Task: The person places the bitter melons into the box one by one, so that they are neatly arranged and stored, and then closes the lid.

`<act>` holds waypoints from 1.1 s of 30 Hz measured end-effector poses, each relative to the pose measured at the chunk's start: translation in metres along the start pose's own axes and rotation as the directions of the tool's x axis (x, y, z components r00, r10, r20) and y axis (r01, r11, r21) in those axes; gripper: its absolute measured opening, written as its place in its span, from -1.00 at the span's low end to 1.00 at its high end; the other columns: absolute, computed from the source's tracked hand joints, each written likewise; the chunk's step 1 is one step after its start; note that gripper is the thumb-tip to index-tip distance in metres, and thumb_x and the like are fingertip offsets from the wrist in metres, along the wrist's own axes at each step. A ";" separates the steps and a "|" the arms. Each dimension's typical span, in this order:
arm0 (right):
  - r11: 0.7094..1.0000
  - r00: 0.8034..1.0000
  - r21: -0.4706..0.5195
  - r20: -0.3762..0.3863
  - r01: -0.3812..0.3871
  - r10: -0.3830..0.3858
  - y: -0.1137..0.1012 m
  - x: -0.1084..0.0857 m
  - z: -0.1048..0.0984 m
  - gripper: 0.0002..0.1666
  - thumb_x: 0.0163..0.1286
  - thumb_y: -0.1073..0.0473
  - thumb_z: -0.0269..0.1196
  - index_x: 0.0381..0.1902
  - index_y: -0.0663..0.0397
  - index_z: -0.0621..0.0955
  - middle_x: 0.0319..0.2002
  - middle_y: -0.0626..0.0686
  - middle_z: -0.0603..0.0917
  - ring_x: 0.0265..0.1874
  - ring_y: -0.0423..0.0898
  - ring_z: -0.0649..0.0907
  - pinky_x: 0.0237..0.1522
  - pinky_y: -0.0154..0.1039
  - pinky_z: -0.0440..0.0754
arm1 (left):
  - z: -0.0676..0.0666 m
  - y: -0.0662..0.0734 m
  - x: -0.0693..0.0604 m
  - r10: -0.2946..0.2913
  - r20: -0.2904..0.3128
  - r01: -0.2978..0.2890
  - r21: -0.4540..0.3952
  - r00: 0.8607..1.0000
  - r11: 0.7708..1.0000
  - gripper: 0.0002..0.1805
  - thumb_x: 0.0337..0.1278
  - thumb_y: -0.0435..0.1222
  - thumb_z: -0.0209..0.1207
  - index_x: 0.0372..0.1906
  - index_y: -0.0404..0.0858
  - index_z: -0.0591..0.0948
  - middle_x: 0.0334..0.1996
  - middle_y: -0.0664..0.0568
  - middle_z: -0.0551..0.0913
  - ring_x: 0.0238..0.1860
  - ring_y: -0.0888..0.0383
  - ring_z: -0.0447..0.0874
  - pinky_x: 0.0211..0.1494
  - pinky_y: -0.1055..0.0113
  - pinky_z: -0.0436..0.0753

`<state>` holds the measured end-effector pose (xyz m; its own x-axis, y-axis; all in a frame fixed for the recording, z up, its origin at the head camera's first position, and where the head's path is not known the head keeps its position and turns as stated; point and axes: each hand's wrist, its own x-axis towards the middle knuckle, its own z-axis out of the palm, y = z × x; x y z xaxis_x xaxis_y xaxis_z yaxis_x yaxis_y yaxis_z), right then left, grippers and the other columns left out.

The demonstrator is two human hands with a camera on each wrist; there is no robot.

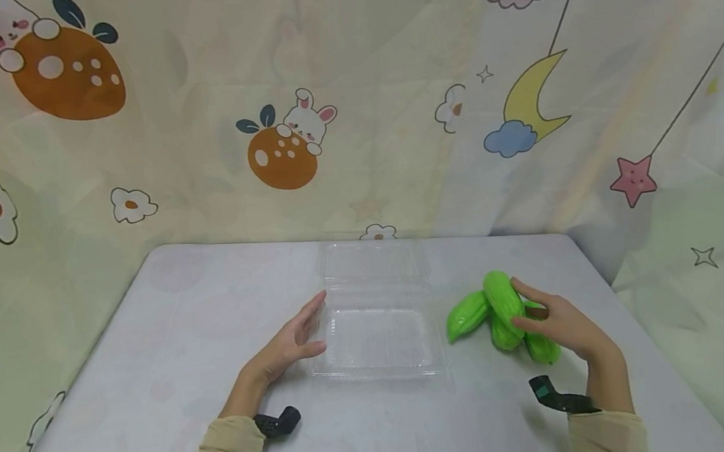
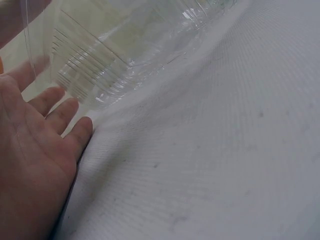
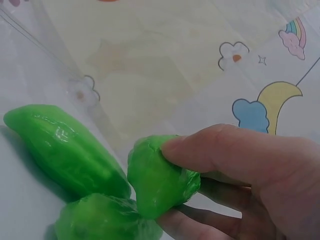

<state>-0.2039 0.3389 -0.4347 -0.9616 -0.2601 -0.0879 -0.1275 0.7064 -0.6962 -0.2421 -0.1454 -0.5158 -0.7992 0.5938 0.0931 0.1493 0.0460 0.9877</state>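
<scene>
A clear plastic clamshell box (image 1: 377, 373) lies unfolded mid-table, its lid (image 1: 370, 262) laid back toward the wall. At the box's left side is my left hand (image 1: 286, 352), fingers extended; in the left wrist view the fingertips (image 2: 82, 131) lie against or just beside the ribbed wall (image 2: 95, 75). My right hand (image 1: 566, 324) pinches a bright green, bumpy bitter melon (image 1: 501, 295) between thumb and fingers, on top of a small pile. Another bitter melon (image 1: 467, 317) points left, and others (image 1: 543, 347) lie beneath, partly hidden by the hand. They look shiny, as if film-wrapped.
A white cloth covers the table (image 1: 393, 445), whose far edge meets a cartoon-printed curtain (image 1: 197, 141). The pile of melons stands right of the box, with a gap of table between. Black wrist cameras (image 1: 278, 423) sit on both wrists.
</scene>
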 end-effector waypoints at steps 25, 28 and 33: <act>0.999 1.000 0.033 0.015 -0.006 0.005 -0.016 0.008 0.009 -0.10 0.33 -0.11 0.21 0.49 -0.05 0.08 0.47 0.25 0.10 0.26 0.40 0.38 0.21 0.23 0.43 | 0.000 -0.003 0.000 -0.006 -0.011 0.006 -0.001 1.000 1.000 0.01 0.08 -0.24 0.26 0.52 0.02 -0.11 0.54 0.12 -0.25 0.55 0.00 -0.32 0.55 0.02 -0.16; 0.999 1.000 0.034 0.012 -0.002 0.001 -0.016 0.008 0.009 -0.11 0.33 -0.11 0.21 0.49 -0.06 0.10 0.47 0.24 0.12 0.25 0.39 0.39 0.21 0.23 0.44 | 0.000 -0.003 0.000 -0.012 -0.012 0.012 0.003 1.000 1.000 0.00 0.09 -0.26 0.25 0.52 0.03 -0.11 0.54 0.13 -0.25 0.55 0.01 -0.31 0.55 0.03 -0.15; 1.000 1.000 0.027 0.005 0.006 -0.006 -0.016 0.009 0.010 -0.12 0.33 -0.12 0.21 0.49 -0.07 0.11 0.46 0.23 0.14 0.24 0.37 0.42 0.21 0.24 0.43 | 0.000 -0.003 0.000 -0.011 -0.014 0.011 0.005 1.000 1.000 0.00 0.08 -0.25 0.26 0.52 0.04 -0.11 0.54 0.13 -0.25 0.55 -0.01 -0.31 0.55 0.02 -0.14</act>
<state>-0.2081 0.3184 -0.4313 -0.9597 -0.2673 -0.0870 -0.1264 0.6868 -0.7157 -0.2427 -0.1454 -0.5184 -0.8088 0.5820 0.0844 0.1439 0.0567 0.9880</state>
